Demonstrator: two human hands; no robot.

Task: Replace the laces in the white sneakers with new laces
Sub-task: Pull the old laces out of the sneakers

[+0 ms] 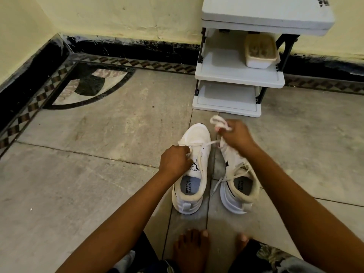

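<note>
The fingers (184, 151) of our left hand (174, 161) are curled in tight and pinch the lace (208, 143) where it meets the eyelet row of the left-side sneaker (194, 174), the knuckles resting against that shoe's upper. From there the lace runs as a thin white line across the front of the same shoe, out past its far edge, and into our right hand (237, 137). That hand's fingers (222, 133) are closed around the lace, and a slack loop of it stands up above the fist, which looks blurred. The right hand sits just beyond the toe of the left-side sneaker and off to its right, above the front of the right-side sneaker (238, 186), which stands just beside the left-side one, both with heels toward us. The right-side sneaker has its threaded lace (239, 171) in place, with loose ends hanging toward the gap between the shoes. Both stand on the grey tiled floor (88, 184). Near the left-side sneaker's heel, toward us, are our bare feet (192, 249). Well beyond its toe a white shelf rack (239, 77) stands against the wall, a tub (260, 54) on its middle shelf.
</note>
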